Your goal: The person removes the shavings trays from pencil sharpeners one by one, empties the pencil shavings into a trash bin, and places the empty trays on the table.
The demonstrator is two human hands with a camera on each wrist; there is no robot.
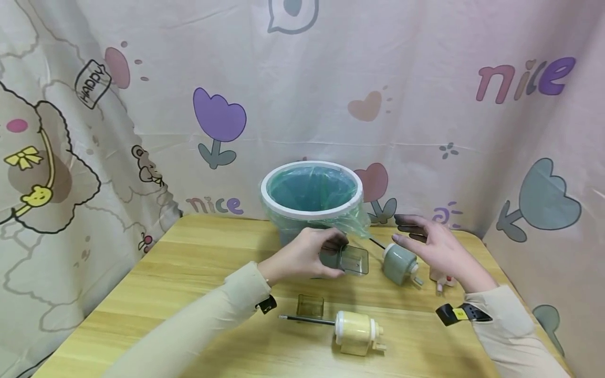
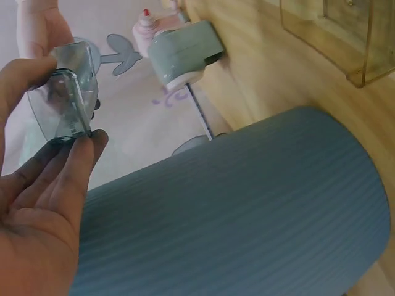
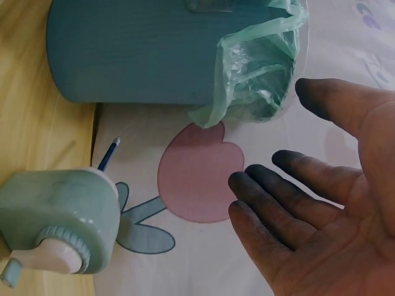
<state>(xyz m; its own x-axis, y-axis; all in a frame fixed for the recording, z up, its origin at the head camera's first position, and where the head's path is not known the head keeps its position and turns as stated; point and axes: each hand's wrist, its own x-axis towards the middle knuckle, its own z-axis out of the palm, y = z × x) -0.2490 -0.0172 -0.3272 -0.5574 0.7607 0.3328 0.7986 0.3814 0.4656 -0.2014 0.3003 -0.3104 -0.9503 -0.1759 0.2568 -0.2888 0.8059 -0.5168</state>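
Note:
My left hand (image 1: 309, 254) pinches a clear, smoky-green shavings tray (image 1: 355, 261) between thumb and fingers, in front of the bin. In the left wrist view the tray (image 2: 77, 102) looks see-through, with no shavings visible in it. My right hand (image 1: 439, 249) hovers above the table's right side, holding nothing. Its fingertips (image 3: 253, 179) are smeared black. Below and left of it rests a green crank pencil sharpener (image 1: 399, 264) with a pencil in its front. A yellow crank sharpener (image 1: 355, 332), also with a pencil, lies nearer me, beside an amber clear tray (image 1: 310, 305).
A blue-grey bin (image 1: 285, 236) with a white rim and green plastic liner (image 1: 352, 218) stands at the table's back. A pink sharpener (image 1: 444, 278) sits behind the right wrist. Printed curtains (image 1: 302, 94) surround the wooden table (image 1: 208, 247).

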